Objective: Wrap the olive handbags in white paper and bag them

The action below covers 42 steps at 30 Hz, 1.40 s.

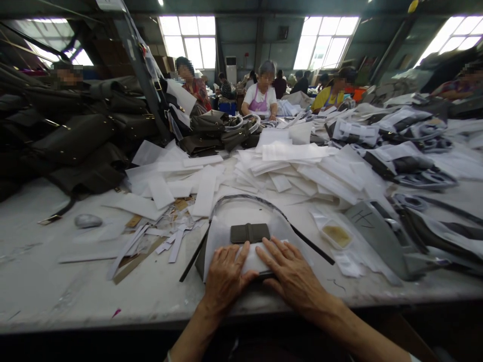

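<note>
Head view, hidden: the dark bag (pixel 249 233) is mostly covered by white wrap (pixel 252 257) and both hands; its lower side is hard to make out.
Bag place: on the surface (pixel 94 296), close to the middle of its front edge.
Left hand (pixel 226 271): fingers released, extended, lying on the wrap.
Right hand (pixel 290 266): fingers released, slightly spread, touching the same wrap.
Small tray (pixel 337 235): right of the bag, containing some yellowish substance.

On the table (pixel 86 296), a heap of loose sheets (pixel 294 152) lies behind the handbag (pixel 249 233), cut strips (pixel 176 245) left, a tray (pixel 349 240) right.
</note>
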Each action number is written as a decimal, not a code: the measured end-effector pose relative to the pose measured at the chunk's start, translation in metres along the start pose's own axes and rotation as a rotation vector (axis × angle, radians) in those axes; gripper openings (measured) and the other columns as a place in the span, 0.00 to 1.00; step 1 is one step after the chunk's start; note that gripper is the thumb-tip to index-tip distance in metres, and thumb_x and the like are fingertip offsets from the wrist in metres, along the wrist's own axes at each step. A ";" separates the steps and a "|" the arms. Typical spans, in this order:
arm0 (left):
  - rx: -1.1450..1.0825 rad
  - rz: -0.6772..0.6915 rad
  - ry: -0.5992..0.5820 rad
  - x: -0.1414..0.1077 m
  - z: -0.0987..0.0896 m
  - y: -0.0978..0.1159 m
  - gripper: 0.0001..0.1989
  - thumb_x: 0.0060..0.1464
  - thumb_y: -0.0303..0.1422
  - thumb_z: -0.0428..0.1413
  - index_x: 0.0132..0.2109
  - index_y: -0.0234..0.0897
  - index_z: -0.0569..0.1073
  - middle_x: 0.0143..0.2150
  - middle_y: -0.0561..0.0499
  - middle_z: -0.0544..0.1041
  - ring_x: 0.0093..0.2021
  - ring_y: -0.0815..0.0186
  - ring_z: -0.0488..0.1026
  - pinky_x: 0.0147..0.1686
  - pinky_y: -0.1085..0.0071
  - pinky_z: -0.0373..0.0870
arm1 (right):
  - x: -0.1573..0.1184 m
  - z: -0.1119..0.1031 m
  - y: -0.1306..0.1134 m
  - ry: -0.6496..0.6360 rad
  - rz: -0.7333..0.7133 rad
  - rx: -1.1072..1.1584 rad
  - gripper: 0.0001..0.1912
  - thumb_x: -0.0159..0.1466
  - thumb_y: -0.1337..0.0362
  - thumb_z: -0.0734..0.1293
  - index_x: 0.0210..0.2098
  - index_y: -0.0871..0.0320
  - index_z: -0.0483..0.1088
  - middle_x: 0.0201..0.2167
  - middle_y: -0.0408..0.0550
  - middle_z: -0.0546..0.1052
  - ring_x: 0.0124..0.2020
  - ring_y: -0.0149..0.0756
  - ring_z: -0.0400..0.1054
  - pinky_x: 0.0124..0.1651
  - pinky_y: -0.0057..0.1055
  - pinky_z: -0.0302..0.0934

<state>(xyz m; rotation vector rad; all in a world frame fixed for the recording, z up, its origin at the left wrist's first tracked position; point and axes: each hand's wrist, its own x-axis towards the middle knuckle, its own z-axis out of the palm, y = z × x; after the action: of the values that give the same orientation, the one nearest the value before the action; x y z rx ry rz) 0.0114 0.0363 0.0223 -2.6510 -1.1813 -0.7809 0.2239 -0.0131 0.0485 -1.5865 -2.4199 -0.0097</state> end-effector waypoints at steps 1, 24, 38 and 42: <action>0.004 -0.004 0.003 -0.001 0.001 0.000 0.32 0.64 0.53 0.40 0.61 0.34 0.68 0.46 0.42 0.77 0.46 0.57 0.72 0.49 0.58 0.65 | 0.000 0.002 0.001 0.003 0.001 -0.011 0.38 0.61 0.61 0.72 0.67 0.49 0.56 0.67 0.50 0.62 0.66 0.54 0.55 0.64 0.56 0.54; 0.040 0.325 -0.033 -0.007 0.010 0.012 0.21 0.63 0.26 0.46 0.62 0.29 0.65 0.61 0.39 0.71 0.62 0.56 0.66 0.59 0.57 0.66 | -0.018 0.033 0.012 0.245 -0.178 -0.064 0.27 0.66 0.78 0.54 0.64 0.63 0.60 0.62 0.54 0.68 0.66 0.45 0.57 0.66 0.53 0.54; 0.133 0.262 0.169 -0.006 0.024 0.025 0.21 0.63 0.23 0.43 0.60 0.32 0.69 0.61 0.43 0.72 0.62 0.55 0.66 0.61 0.56 0.58 | -0.021 0.017 -0.004 0.241 -0.060 0.045 0.26 0.65 0.69 0.59 0.63 0.64 0.62 0.61 0.55 0.70 0.64 0.44 0.60 0.66 0.46 0.57; 0.145 0.297 0.210 -0.002 0.024 0.022 0.19 0.65 0.32 0.47 0.59 0.32 0.69 0.60 0.43 0.73 0.61 0.55 0.67 0.63 0.57 0.56 | -0.031 -0.019 0.006 0.189 -0.015 0.121 0.19 0.66 0.67 0.61 0.57 0.55 0.69 0.57 0.46 0.74 0.61 0.39 0.65 0.68 0.39 0.55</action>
<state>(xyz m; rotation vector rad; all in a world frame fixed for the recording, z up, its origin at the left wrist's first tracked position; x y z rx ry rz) 0.0357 0.0277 0.0019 -2.4728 -0.7409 -0.8562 0.2445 -0.0409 0.0595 -1.4452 -2.2437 -0.0151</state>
